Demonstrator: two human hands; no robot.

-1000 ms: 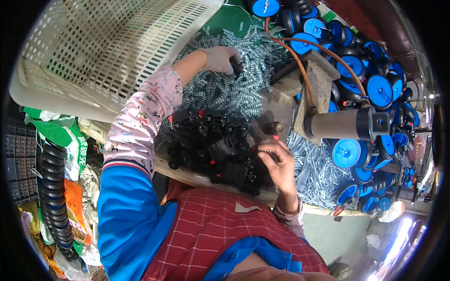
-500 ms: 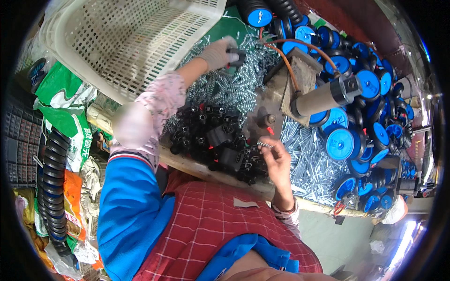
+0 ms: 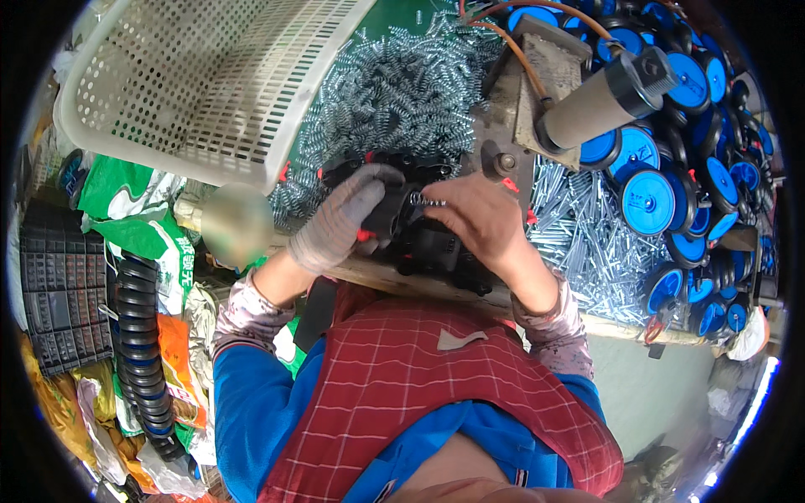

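Note:
My left hand [image 3: 345, 216], in a light grey glove, is closed around a black plastic housing [image 3: 387, 211] with a red tab near its lower end. My bare right hand [image 3: 485, 220] pinches a small metal coil spring [image 3: 431, 201] between thumb and fingers. The spring lies level at the right side of the housing; whether it has entered an opening there I cannot tell. Below and around both hands sits a heap of similar black plastic parts [image 3: 434, 254], some with red pieces. Behind them spreads a large pile of loose coil springs [image 3: 394, 101].
A white perforated basket [image 3: 281, 155] stands at the back left. Right of my hands, a metal cylinder [image 3: 591, 105] with an orange hose [image 3: 528, 67] is mounted on a block. Long metal pins [image 3: 579, 251] lie beside it, with many blue-centred black wheels [image 3: 647, 201] farther right.
My left hand has come back from over the spring pile toward me, carrying the black housing. My right hand has brought its spring up and left to the housing. The view has shifted.

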